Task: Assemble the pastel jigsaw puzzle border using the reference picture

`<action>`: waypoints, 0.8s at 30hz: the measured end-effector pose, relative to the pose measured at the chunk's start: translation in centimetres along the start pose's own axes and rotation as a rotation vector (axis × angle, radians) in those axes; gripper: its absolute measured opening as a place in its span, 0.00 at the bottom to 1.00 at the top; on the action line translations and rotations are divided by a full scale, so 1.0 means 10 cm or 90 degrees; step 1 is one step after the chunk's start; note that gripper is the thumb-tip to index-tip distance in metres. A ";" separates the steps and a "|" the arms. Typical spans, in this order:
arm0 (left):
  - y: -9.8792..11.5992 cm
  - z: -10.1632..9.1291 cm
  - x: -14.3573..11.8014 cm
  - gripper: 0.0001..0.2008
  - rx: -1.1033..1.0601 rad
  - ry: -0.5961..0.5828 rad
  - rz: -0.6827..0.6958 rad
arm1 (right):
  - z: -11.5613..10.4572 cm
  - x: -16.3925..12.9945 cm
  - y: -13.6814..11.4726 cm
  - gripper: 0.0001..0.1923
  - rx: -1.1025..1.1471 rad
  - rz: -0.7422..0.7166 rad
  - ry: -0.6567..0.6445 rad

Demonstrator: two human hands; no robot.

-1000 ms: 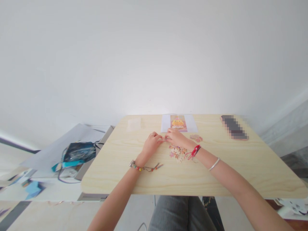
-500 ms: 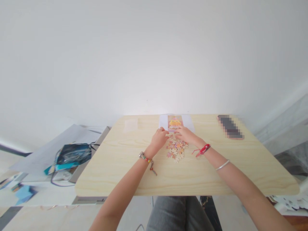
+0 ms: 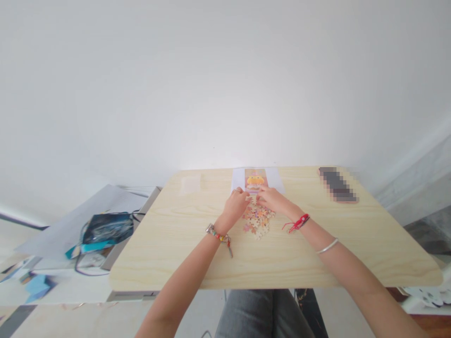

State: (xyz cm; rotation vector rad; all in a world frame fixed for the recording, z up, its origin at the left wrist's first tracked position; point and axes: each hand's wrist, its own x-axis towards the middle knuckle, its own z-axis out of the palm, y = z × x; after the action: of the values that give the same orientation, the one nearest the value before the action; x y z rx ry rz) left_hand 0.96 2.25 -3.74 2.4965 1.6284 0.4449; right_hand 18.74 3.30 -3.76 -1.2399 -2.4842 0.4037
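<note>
A loose pile of small jigsaw puzzle pieces lies on the wooden table, some showing a printed pink or orange face and others a pale back. My left hand is at the pile's far left edge with its fingers curled in; whatever they hold is too small to make out. Across from it my right hand reaches over the far right side of the pile, fingers stretched and thumb apart, its tips close to the pieces. Just beyond both hands is a sheet with a yellow cartoon picture, its lower edge partly covered by fingers.
A phone, blurred out, lies at the right of the table. At the back left is a clear plastic sheet or bag. Left of the table, a dark bag rests on a lower surface. A white wall stands behind.
My left hand has shifted slightly to the right, closer to my right hand. The right hand stays almost in place, and the view has tilted a little.
</note>
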 end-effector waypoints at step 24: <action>0.21 -0.18 -0.11 0.08 -0.095 0.261 0.287 | -0.33 -0.21 -0.05 0.16 0.774 0.186 -0.163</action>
State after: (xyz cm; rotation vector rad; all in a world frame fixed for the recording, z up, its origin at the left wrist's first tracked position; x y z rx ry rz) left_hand 1.85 0.28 -1.66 2.7733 1.0552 1.1482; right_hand 20.89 1.64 -0.94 -0.9694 -1.5761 1.8549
